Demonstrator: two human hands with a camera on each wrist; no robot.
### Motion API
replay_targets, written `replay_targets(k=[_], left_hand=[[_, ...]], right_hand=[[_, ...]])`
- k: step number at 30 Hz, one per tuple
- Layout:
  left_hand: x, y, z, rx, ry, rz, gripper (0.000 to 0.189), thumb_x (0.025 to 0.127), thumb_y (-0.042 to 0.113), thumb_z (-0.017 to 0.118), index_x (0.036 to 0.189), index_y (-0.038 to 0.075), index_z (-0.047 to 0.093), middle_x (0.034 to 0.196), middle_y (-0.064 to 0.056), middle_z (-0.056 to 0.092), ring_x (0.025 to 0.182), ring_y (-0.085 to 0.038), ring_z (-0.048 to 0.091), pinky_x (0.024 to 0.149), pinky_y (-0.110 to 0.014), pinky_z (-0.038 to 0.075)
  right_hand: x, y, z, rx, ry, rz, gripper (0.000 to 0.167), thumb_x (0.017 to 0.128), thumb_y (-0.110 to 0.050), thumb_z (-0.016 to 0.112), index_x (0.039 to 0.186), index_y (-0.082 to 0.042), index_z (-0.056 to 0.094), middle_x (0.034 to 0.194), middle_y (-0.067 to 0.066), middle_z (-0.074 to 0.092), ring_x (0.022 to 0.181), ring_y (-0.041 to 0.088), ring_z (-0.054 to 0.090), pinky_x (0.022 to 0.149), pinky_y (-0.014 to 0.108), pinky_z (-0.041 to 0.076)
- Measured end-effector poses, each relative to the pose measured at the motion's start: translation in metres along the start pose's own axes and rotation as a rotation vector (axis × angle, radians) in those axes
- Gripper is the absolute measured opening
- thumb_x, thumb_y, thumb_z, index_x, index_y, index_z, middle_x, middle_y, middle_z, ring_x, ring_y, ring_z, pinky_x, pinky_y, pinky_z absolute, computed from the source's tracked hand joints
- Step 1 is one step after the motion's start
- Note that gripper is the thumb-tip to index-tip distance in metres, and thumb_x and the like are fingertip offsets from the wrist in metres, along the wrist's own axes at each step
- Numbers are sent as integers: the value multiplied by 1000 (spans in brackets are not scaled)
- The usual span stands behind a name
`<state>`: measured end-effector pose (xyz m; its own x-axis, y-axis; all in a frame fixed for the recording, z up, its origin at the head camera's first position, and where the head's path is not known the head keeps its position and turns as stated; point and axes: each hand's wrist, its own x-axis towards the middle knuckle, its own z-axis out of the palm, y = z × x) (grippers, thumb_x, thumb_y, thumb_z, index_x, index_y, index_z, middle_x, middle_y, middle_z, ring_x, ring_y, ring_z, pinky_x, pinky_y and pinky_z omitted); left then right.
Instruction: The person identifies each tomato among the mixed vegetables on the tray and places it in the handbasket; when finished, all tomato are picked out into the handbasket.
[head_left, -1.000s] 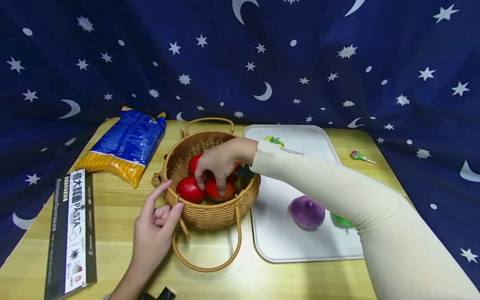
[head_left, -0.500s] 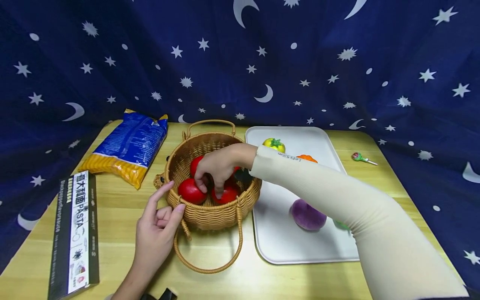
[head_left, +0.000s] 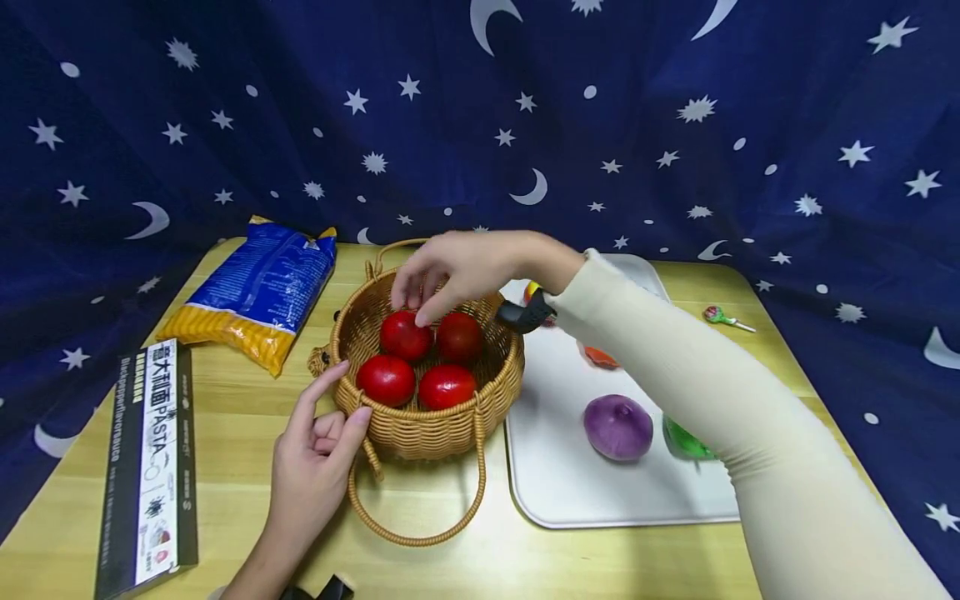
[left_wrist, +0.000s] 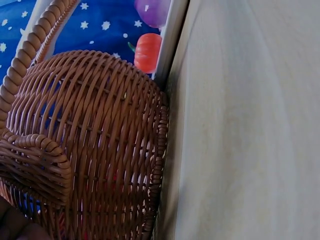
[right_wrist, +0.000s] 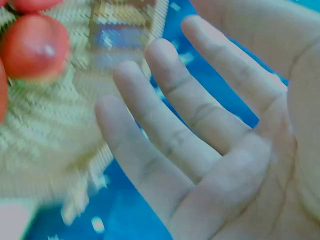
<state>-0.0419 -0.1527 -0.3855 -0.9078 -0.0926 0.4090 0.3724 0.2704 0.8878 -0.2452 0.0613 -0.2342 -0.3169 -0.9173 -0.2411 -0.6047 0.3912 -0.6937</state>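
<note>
A round wicker basket [head_left: 431,437] holds several glossy red fruits, their exact kind unclear, with one [head_left: 406,335] below my right fingertips. My right hand [head_left: 468,262] hovers over the basket's back half with nothing in it. The right wrist view shows its fingers [right_wrist: 172,140] stretched out and spread, with a red fruit [right_wrist: 36,46] off to one side. At the basket's near-left rim, my left hand [head_left: 318,458] touches it with straight index finger and thumb, the other fingers bent in. Woven side and looped handle [left_wrist: 30,50] fill much of the left wrist view.
A white tray [head_left: 555,492] on the right bears a purple onion [head_left: 618,427], a green vegetable [head_left: 686,440] and an orange pumpkin [head_left: 598,358], partly behind my sleeve. Beyond lies a lollipop [head_left: 723,317]. Left are a blue-yellow bag [head_left: 258,283] and a pasta box [head_left: 150,467].
My right hand has let go of a red fruit at the basket's front right and risen up and back, fingers opening. The left hand stays at the rim.
</note>
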Motion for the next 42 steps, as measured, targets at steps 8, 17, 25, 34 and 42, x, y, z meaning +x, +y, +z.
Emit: replay_targets(k=[8, 17, 25, 34, 42], left_hand=[[-1, 1, 1, -15, -2, -1, 65, 92, -7, 71, 149, 17, 51, 54, -1, 30, 48, -9, 28, 43, -25, 25], [-1, -1, 2, -31, -6, -10, 62, 93, -7, 70, 149, 13, 51, 54, -1, 30, 48, -10, 28, 44, -25, 25], [-1, -3, 1, -35, -7, -17, 61, 93, -8, 69, 148, 12, 51, 55, -1, 29, 49, -12, 28, 44, -26, 24], [0, -1, 0, -35, -12, -3, 66, 92, -10, 69, 150, 14, 49, 55, -1, 30, 49, -11, 29, 45, -25, 25], [0, -1, 0, -30, -18, -4, 64, 93, -7, 69, 150, 17, 49, 55, -2, 29, 49, -10, 28, 43, -25, 24]], right_hand=[[-67, 11, -30, 34, 309, 88, 27, 95, -21, 76, 121, -15, 71, 113, 1, 69, 106, 17, 64, 95, 34, 51], [-103, 63, -18, 92, 500, 311, 32, 94, -20, 77, 124, -12, 70, 125, 1, 66, 117, 19, 60, 106, 40, 44], [-110, 111, 2, 127, 532, 498, 41, 92, -25, 78, 130, -14, 69, 143, 6, 56, 136, 34, 46, 112, 56, 35], [-112, 136, 19, 159, 486, 552, 45, 89, -18, 81, 132, -12, 69, 143, 9, 57, 134, 38, 45, 109, 60, 35], [-112, 141, 25, 148, 453, 569, 47, 87, -14, 82, 131, -8, 68, 132, 12, 61, 117, 37, 54, 92, 48, 50]])
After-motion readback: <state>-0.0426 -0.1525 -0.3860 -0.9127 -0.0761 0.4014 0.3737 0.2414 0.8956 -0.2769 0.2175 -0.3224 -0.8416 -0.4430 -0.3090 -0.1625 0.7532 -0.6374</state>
